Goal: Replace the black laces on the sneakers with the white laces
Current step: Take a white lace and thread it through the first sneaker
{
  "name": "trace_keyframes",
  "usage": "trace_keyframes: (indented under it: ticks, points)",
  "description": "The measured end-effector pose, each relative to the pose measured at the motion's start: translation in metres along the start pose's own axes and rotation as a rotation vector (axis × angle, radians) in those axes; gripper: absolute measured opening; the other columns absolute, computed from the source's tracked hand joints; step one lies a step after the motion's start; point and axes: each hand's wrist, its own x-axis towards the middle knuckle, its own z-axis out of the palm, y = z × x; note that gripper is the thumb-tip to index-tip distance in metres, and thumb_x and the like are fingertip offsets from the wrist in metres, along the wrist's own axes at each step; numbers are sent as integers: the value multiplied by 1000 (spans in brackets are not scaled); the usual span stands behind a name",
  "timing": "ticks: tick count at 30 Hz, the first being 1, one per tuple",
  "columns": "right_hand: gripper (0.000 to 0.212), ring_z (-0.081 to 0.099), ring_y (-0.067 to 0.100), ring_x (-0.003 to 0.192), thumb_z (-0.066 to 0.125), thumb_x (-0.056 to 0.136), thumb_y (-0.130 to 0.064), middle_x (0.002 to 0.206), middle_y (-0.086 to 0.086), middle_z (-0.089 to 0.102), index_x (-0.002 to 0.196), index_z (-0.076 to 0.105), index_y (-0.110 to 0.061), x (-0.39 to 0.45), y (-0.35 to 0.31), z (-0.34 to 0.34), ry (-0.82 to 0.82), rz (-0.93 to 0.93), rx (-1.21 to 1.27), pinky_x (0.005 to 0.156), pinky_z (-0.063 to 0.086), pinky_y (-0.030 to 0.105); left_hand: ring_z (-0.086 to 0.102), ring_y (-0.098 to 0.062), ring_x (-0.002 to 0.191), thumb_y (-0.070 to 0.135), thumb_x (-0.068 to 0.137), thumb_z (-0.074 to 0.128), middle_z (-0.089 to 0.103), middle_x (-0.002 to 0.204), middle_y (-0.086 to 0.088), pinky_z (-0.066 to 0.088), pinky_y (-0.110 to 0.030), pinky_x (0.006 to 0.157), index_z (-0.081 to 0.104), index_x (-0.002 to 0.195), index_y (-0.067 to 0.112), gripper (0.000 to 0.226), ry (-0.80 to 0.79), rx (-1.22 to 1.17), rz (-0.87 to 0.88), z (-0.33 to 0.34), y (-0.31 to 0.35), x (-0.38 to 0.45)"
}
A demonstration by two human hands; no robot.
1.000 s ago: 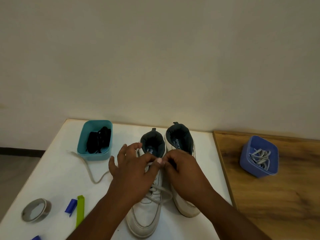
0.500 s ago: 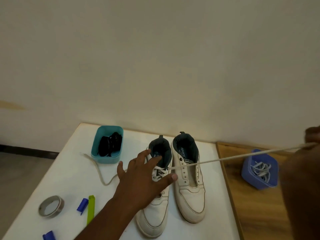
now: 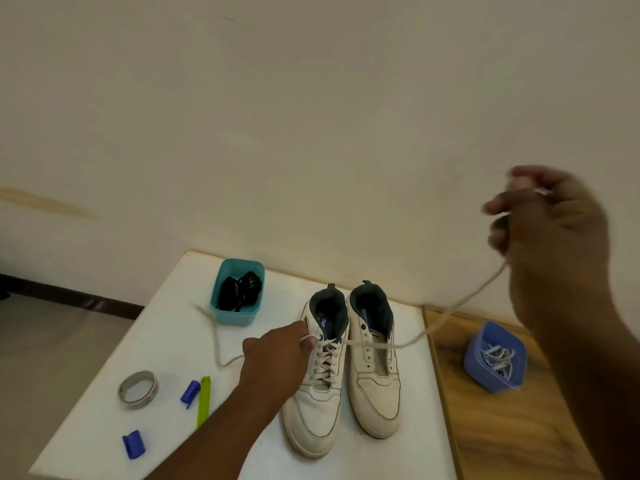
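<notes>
Both hands pinch 1 white lace (image 3: 446,317): left hand (image 3: 277,358) low, right hand (image 3: 550,230) raised.

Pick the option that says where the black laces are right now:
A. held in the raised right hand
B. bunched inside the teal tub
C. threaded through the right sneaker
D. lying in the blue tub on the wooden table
B: the black laces lie bunched inside the teal tub at the back of the white table; the blue tub holds pale laces, and the right hand pulls a white lace.
</notes>
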Motion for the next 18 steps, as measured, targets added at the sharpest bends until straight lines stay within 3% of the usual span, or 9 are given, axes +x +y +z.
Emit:
trace_keyframes:
  ticks: [4,8,10,12,15,16,18]
  points:
    - [15,62,11,66,54,105,-23,83,0,75,113,65,-18,-19,-5,31,-200,3,-131,61,49,21,60,-3,71,60,94,48,62,71,12,53,-33,74,56,78,32,33,73,-327,92,-11,11,-7]
    - [12,60,9,56,56,104,-20,78,-2,74,106,65,-12,-9,-26,57,-116,-127,-109,54,45,21,60,-5,66,59,94,50,62,68,9,49,-26,63,57,77,32,33,90,-360,175,-38,26,-23]
    - [10,65,5,61,57,102,-17,78,-2,73,103,65,-12,-3,-40,81,-148,-217,-75,57,45,19,57,-7,62,60,94,48,59,65,6,49,-30,61,57,76,28,37,36,-423,213,-44,37,-37]
    - [7,70,6,72,61,100,-16,86,-2,73,103,67,-13,0,-58,108,-344,-263,-35,63,50,19,51,-6,57,60,94,47,55,63,4,48,-32,61,53,73,27,40,-46,-478,243,-41,50,-54]
    - [9,61,-3,67,64,99,-29,95,-12,69,100,70,-22,-8,-75,129,-675,-292,-193,62,46,13,48,-3,58,55,95,48,55,66,1,45,-32,62,52,73,30,33,-150,-471,272,-33,69,-73]
    - [12,60,-4,67,63,99,-33,93,-13,68,95,70,-23,-12,-72,126,-692,-320,-278,62,45,14,49,-3,59,54,95,48,56,69,0,45,-32,63,52,75,29,32,-172,-466,282,-31,73,-76]
    - [28,60,3,70,61,97,-45,84,-8,65,81,65,-22,-24,-50,107,-687,-312,-531,66,51,28,56,-1,67,53,97,46,62,75,4,48,-31,69,55,83,26,32,-211,-473,302,-30,77,-80]
